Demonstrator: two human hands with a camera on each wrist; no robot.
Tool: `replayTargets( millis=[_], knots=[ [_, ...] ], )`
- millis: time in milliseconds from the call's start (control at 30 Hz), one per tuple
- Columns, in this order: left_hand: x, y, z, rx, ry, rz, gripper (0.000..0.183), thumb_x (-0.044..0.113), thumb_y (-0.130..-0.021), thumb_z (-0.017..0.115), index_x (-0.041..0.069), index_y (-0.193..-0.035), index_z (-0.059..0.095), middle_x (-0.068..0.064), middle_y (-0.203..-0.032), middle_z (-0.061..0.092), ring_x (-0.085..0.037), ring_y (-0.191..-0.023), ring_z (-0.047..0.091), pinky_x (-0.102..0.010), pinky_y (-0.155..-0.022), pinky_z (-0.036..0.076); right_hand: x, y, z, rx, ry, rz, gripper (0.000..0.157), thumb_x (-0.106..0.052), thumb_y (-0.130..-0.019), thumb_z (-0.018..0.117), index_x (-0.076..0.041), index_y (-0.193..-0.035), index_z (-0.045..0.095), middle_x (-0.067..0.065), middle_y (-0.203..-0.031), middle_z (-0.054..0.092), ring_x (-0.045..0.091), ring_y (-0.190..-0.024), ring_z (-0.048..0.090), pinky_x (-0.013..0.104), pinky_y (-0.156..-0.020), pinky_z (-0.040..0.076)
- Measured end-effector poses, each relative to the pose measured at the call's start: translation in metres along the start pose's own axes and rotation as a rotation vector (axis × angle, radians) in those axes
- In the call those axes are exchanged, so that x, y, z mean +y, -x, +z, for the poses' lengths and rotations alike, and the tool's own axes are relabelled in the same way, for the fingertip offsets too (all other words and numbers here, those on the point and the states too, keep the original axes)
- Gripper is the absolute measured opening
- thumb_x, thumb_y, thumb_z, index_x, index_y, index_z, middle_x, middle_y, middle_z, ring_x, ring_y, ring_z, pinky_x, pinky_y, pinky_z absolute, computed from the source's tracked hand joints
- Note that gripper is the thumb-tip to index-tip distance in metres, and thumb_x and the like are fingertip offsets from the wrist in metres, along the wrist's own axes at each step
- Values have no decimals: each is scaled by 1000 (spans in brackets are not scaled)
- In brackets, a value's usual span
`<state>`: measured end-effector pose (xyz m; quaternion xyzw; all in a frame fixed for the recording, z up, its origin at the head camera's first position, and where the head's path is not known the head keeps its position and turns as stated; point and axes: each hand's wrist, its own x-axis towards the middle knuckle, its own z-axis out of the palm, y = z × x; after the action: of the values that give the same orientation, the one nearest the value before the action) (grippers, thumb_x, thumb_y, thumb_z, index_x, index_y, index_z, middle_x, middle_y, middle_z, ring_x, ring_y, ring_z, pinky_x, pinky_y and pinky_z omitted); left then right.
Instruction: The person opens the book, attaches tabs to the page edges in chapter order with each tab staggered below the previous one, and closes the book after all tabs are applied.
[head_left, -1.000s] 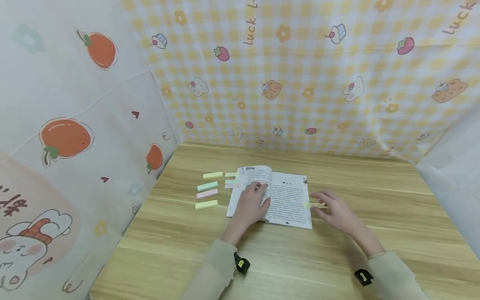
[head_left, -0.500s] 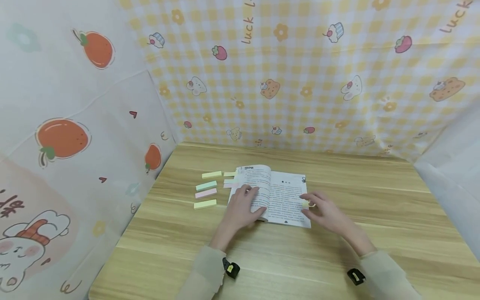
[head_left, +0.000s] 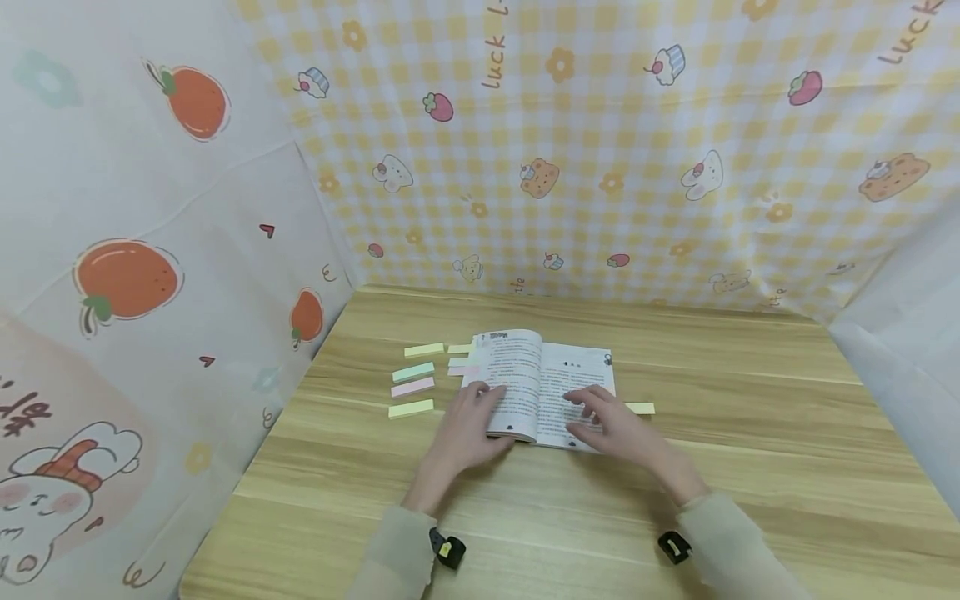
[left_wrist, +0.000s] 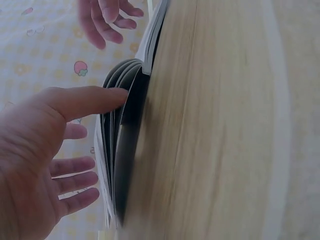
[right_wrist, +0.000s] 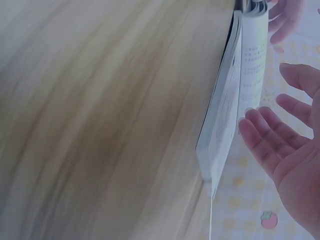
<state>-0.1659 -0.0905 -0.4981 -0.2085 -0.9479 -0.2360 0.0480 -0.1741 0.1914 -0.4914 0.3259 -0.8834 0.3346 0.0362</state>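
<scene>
An open book (head_left: 517, 367) lies on the table, its left pages arching up toward the spine. My left hand (head_left: 465, 429) is at the lower left of the book, fingers spread over the left page. In the left wrist view its thumb (left_wrist: 95, 101) lies at the book's near edge; I cannot tell if it presses. My right hand (head_left: 618, 429) is over the right page with loosely bent fingers and holds nothing. A yellow sticky tab (head_left: 641, 408) sticks out past the book's right edge. Yellow (head_left: 459, 349), green and pink (head_left: 461, 372) tabs jut from the left edge.
Left of the book lie pads of sticky tabs: yellow (head_left: 424, 350), green (head_left: 413, 372), pink (head_left: 412, 387) and another yellow (head_left: 411, 409). The wooden table (head_left: 750, 392) ends at a checked cloth (head_left: 637, 208) behind.
My right hand has moved left from the yellow tab at the right edge to over the right page, leaving the tab there. My left hand has slid left and nearer along the left page.
</scene>
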Motion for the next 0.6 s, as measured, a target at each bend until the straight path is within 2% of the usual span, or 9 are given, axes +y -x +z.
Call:
replayTargets(
  millis=[267,467,600],
  knots=[
    [-8,7,-1,6,10,-25,81,29,-75,87,10,-146,51,-20,-134,52,-37,-123,50,-53,-107,40,-8,-12,16,-46,-37,15,45,-15,-91,75,2,-131,60,15,-112,62,28,-90,62,37,-75,55],
    [-13,11,-1,18,9,-50,78,27,-77,87,10,-144,53,-19,-134,52,-39,-123,51,-54,-106,41,-14,-18,27,-61,16,36,50,-23,-90,77,-3,-132,60,12,-115,62,24,-91,63,33,-75,54],
    [-16,12,-1,29,-7,-61,75,30,-78,86,11,-143,54,-17,-133,54,-38,-121,52,-52,-104,43,-17,-22,35,-54,61,69,57,-31,-85,82,-8,-133,61,9,-117,63,21,-91,63,36,-76,55]
  ],
)
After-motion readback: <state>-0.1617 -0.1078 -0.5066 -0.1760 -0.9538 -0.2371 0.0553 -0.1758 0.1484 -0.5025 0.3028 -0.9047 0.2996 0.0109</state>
